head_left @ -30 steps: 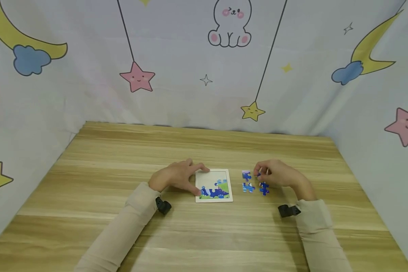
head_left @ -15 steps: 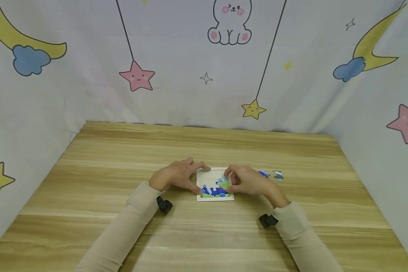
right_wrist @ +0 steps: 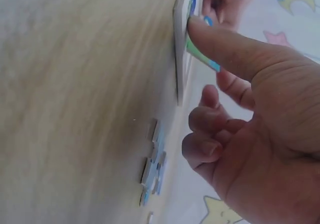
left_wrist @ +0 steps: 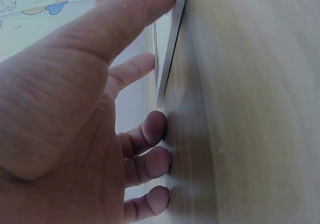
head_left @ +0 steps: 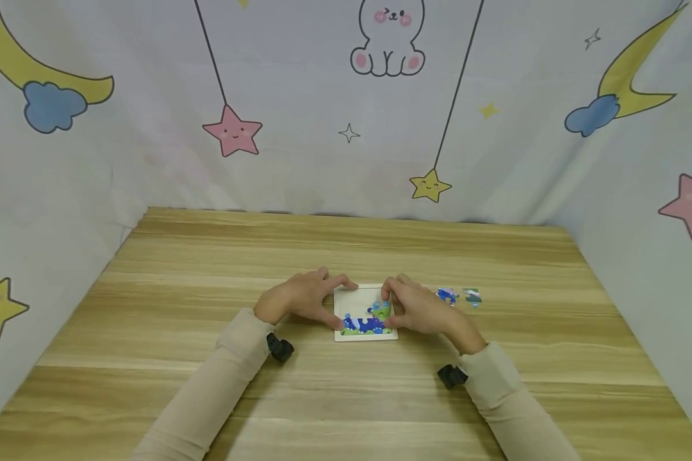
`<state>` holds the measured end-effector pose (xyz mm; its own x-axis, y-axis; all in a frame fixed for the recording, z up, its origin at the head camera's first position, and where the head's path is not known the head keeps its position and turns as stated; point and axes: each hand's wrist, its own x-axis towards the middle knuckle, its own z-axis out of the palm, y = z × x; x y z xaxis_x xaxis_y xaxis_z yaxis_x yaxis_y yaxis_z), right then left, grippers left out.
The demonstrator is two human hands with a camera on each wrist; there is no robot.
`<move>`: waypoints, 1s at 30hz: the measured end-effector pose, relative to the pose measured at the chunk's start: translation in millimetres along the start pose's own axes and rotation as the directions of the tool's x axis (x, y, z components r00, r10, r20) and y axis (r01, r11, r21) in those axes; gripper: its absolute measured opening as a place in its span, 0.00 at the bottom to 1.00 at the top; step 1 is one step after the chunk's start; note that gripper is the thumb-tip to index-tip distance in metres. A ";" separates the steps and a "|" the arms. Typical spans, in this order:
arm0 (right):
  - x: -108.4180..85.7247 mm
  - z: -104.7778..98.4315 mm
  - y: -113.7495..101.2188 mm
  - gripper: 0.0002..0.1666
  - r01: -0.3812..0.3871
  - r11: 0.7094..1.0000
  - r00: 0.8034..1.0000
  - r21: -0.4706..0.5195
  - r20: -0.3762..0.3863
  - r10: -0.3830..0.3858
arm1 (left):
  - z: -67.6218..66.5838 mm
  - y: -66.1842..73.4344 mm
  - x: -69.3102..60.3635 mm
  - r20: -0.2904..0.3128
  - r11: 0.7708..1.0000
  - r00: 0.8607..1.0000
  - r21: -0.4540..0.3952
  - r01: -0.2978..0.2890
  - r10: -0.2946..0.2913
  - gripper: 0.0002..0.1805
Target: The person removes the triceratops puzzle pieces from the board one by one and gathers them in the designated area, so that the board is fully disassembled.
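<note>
A white square puzzle tray (head_left: pixel 352 339) lies on the table, its lower part filled with blue and green dinosaur pieces (head_left: pixel 362 325). At the tray's left side my left hand (head_left: pixel 304 298) rests with thumb and index finger spread along the edge. Its other fingertips (left_wrist: pixel 158 161) touch the table. On the right side my right hand (head_left: pixel 423 309) pinches a green and blue jigsaw piece (right_wrist: pixel 201 57) between thumb and index finger. That piece stands tilted over the tray's right part in the right wrist view. Part of it is hidden by the thumb.
Right of the tray lie loose jigsaw pieces, a blue and purple one (head_left: pixel 448 296) and a greenish one (head_left: pixel 472 296). The right hand hides others partly. A printed cloth (head_left: pixel 300 173) hangs behind the wooden table (head_left: pixel 346 397).
My right hand has moved left from the loose pieces to the tray's right side, then stayed there, with the green piece shifting slightly. My left hand has kept its place.
</note>
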<state>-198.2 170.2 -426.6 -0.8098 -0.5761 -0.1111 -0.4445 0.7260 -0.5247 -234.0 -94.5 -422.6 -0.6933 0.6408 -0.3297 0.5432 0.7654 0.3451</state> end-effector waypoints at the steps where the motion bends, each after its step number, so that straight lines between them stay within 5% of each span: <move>1: 0.3 -0.3 0.0 0.18 0.013 1.000 1.000 0.003 -0.011 -0.013 | 0.1 0.0 0.1 0.000 1.000 1.000 -0.002 0.000 0.000 0.43; 7: -1.6 -9.6 6.8 0.08 0.101 0.984 0.995 0.144 -0.039 -0.096 | 0.3 0.4 1.0 0.001 1.000 1.000 -0.004 0.004 -0.004 0.43; 15: -18.4 -40.6 23.5 0.06 0.098 0.973 0.995 0.207 -0.044 -0.091 | -0.7 0.4 -1.8 -0.005 1.000 1.000 -0.007 -0.008 0.008 0.44; 25: -54.6 -77.9 66.2 0.05 -0.044 0.975 0.999 0.218 -0.016 0.048 | 0.5 -0.4 -1.7 -0.004 1.000 1.000 -0.018 -0.002 0.002 0.44; 30: -74.2 -88.9 86.0 0.06 -0.116 0.962 0.993 0.246 0.058 0.105 | 0.5 -0.5 0.2 0.000 1.000 1.000 -0.011 -0.004 0.004 0.43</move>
<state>-210.3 308.8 -388.4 -0.8286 -0.5174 -0.2140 -0.2397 0.6732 -0.6995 -234.2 -94.7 -423.3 -0.6910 0.6440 -0.3283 0.5408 0.7619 0.3563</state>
